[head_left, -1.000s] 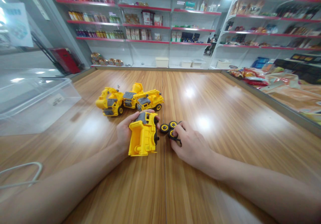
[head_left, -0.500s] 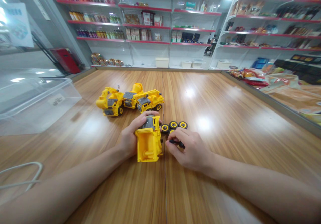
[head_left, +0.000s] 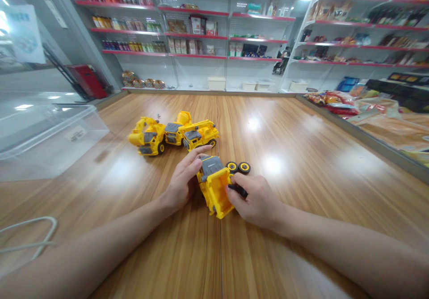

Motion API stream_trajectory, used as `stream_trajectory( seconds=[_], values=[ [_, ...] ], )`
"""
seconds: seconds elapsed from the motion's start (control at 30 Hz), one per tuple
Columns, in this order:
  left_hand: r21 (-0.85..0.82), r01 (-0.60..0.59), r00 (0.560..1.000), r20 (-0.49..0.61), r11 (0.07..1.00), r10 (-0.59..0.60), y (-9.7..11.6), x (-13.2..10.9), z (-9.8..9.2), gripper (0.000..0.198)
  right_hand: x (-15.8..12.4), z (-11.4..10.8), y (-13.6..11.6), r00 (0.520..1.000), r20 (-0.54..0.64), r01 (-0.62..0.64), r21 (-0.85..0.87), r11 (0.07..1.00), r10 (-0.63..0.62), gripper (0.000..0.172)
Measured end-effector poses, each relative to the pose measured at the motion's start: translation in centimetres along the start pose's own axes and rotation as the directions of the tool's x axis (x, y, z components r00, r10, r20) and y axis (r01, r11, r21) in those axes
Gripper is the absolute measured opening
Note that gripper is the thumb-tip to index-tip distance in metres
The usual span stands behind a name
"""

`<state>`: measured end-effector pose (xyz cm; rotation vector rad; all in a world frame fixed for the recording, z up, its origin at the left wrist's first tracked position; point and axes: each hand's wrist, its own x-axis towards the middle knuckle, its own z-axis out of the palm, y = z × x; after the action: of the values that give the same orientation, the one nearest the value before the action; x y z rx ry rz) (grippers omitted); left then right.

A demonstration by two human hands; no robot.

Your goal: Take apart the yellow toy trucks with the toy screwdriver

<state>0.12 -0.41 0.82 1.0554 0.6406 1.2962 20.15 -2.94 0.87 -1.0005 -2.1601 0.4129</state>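
A yellow toy dump truck (head_left: 214,187) with a grey cab lies tilted on the wooden table (head_left: 301,156) between my hands. My left hand (head_left: 181,183) rests against its left side, fingers curled round the cab end. My right hand (head_left: 256,200) presses on the truck's right side and pinches a small black part (head_left: 238,190). Two loose yellow-and-black wheels (head_left: 238,167) lie just beyond the truck, by my right hand.
A row of yellow toy construction vehicles (head_left: 172,136) stands further back on the table. A clear plastic box (head_left: 43,133) sits at the left, with a white cable (head_left: 30,236) near the front left edge. Store shelves (head_left: 201,31) line the back.
The dump truck has been turned and shifted right, now tilted against my right hand. My right hand left the wheels with a black part and came to the truck's side.
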Motion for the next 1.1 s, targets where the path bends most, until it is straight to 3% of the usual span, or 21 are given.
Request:
stream_trajectory(
  seconds=[0.17,0.37,0.53,0.67,0.8,0.93,1.0,1.1],
  values=[
    [-0.130,0.125,0.992,0.012,0.984,-0.125,0.6,0.1,-0.5,0.051,0.1,-0.1,0.4,0.986,-0.036,-0.152,0.203,0.967,0.163,0.022],
    [-0.082,0.215,0.964,0.179,0.973,-0.197,0.8,0.2,-1.1,0.049,0.0,-0.1,0.7,0.965,0.165,-0.261,0.513,0.818,0.204,0.035],
    [-0.065,0.288,0.897,0.368,0.955,-0.245,1.1,0.2,-1.3,0.056,0.1,0.0,0.7,0.943,0.271,-0.320,0.584,0.746,0.192,0.041],
    [0.027,0.258,0.840,0.487,0.966,-0.238,1.2,0.1,-1.5,0.058,0.2,0.1,0.7,0.934,0.279,-0.353,0.639,0.683,0.221,0.043],
    [0.033,0.211,0.873,0.442,0.977,-0.204,1.2,0.3,-1.4,0.040,0.2,0.4,1.1,0.906,0.247,-0.402,0.759,0.512,0.344,0.042],
    [-0.138,0.222,0.935,0.310,0.965,-0.171,1.0,0.5,-1.5,0.033,0.2,0.8,1.7,0.896,0.228,-0.354,0.885,0.302,0.381,0.047],
    [-0.201,0.220,0.951,0.261,0.955,-0.164,0.9,0.6,-1.7,0.031,0.2,0.8,1.8,0.918,0.194,-0.293,0.920,0.262,0.345,0.042],
    [-0.194,0.219,0.951,0.261,0.956,-0.165,0.8,0.6,-1.9,0.029,0.2,0.7,1.9,0.945,0.165,-0.245,0.930,0.273,0.283,0.036]
  ],
)
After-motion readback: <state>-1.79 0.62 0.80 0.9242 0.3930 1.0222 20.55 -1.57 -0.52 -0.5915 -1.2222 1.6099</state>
